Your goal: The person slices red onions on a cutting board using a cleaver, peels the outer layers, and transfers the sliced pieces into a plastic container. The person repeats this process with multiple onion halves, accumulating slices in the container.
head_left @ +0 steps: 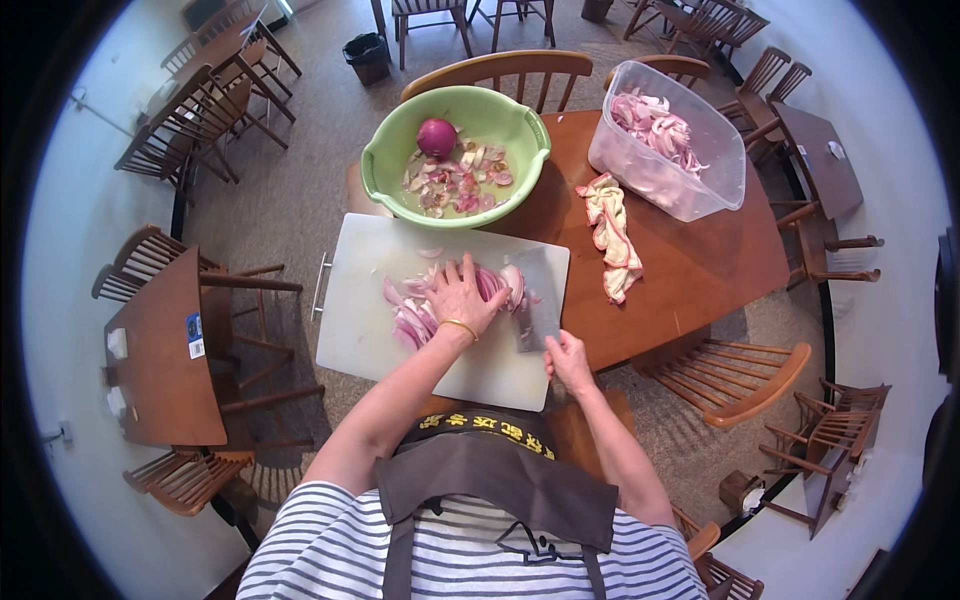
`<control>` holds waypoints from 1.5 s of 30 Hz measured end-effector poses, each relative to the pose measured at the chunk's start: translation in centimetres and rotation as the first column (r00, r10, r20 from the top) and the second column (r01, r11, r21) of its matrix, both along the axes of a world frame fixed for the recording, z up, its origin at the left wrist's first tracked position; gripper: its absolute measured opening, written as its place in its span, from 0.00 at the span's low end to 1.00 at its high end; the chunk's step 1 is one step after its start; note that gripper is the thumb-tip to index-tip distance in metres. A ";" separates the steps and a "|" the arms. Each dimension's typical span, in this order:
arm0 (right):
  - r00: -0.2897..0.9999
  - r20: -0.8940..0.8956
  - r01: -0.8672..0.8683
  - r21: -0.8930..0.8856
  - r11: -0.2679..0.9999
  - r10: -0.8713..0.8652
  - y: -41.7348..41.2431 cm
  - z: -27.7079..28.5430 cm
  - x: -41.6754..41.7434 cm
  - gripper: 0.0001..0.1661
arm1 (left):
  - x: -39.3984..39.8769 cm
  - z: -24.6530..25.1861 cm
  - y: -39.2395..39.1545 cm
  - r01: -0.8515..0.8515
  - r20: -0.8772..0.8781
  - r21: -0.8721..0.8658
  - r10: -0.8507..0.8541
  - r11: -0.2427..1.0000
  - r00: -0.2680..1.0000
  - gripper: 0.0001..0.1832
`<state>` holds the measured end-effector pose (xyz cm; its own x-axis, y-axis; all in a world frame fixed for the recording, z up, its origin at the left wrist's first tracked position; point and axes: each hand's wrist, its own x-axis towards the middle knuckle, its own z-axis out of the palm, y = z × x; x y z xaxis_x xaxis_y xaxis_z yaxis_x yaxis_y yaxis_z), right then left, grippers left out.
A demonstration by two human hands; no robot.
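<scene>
My left hand point(463, 297) lies with fingers spread on sliced red onion point(414, 319), on a white plastic cutting board point(360, 337). Gripped by its handle in my right hand point(568, 363) is a wide-bladed cleaver point(536, 300), its blade at the right of the slices; the handle is mostly hidden in the fist. Beyond the board, a green plastic basin point(375, 180) holds one whole red onion point(436, 138) and onion scraps point(457, 180). A clear plastic container point(720, 180) at the far right of the table holds many onion slices point(656, 127).
A crumpled cream cloth with red edging point(615, 232) lies on the wooden table point(697, 277), right of the board. The board has a metal handle point(321, 286) at its left end. Wooden chairs point(757, 375) stand close around the table.
</scene>
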<state>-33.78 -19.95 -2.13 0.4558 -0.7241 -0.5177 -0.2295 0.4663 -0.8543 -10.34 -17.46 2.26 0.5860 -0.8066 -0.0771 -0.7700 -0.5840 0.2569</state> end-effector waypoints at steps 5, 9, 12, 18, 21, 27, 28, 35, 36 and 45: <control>1.000 -0.001 -0.009 0.034 0.999 0.009 3.8 0.0 4.9 0.14 | -1.0 -0.4 0.3 0.039 0.023 -0.152 -0.036 0.988 0.999 0.49; 0.996 0.075 0.040 0.107 0.993 -0.048 4.7 0.4 6.3 0.13 | -0.9 -1.0 0.7 0.113 -0.001 -0.217 -0.116 0.970 0.993 0.44; 0.994 0.113 -0.002 0.105 0.994 -0.010 4.5 0.8 5.9 0.13 | -1.0 -1.7 0.9 0.104 -0.013 -0.309 -0.113 0.945 0.993 0.41; 0.991 0.108 -0.082 0.075 0.994 0.074 3.6 2.1 5.3 0.12 | -1.6 -1.8 0.7 0.040 -0.028 -0.411 -0.056 0.911 0.998 0.43; 0.988 0.127 -0.100 0.104 0.990 0.086 2.9 3.0 4.7 0.11 | -2.3 -0.6 0.5 0.052 -0.026 -0.453 -0.072 0.890 0.997 0.42; 0.983 0.178 -0.084 0.161 0.983 0.055 0.4 7.6 2.5 0.09 | -4.5 3.8 -2.5 0.109 0.002 -0.479 -0.123 0.871 0.992 0.40; 0.981 0.187 -0.073 0.162 0.984 0.042 -0.4 8.3 2.3 0.09 | -4.8 4.9 -3.6 0.115 -0.007 -0.479 -0.135 0.870 0.991 0.41; 0.939 0.279 0.212 0.000 0.977 -0.203 -12.1 15.7 -0.3 0.10 | -8.3 13.2 -19.0 0.340 0.114 -0.652 -0.355 0.678 0.928 0.39; 0.930 0.288 0.253 -0.048 0.966 -0.229 -14.5 16.8 -0.6 0.11 | -9.0 14.4 -21.9 0.370 0.143 -0.662 -0.375 0.652 0.916 0.38; 0.924 0.078 0.379 -0.327 0.866 -0.375 -31.5 20.7 -4.9 0.08 | -10.9 10.2 -46.6 0.428 0.243 -0.538 -0.353 0.726 0.904 0.42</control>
